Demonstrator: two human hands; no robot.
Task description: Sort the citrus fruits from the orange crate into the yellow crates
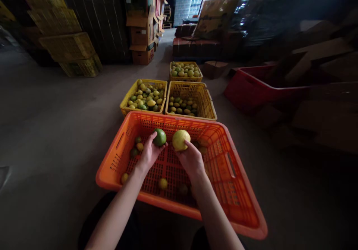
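Observation:
Above the orange plastic crate (179, 207), my left hand (151, 151) is closed round a green lemon (160, 137), thumb on its near side. Beside it, my right hand (191, 157) grips a larger, pale yellow lemon (180, 139). The two fruits are held apart at about the same height. A few lemons lie on the crate's slatted floor: a yellow one (163, 183) near the front, a darker one (134, 152) at the left, and others partly hidden behind my right arm.
Behind the orange crate stand a yellow crate (123, 104) full of lemons, a partly filled one (208, 103), and another full one (186, 79) farther back. A red bin (243, 89) is at right. Stacked yellow crates (67, 47) and cardboard boxes (141, 35) stand behind.

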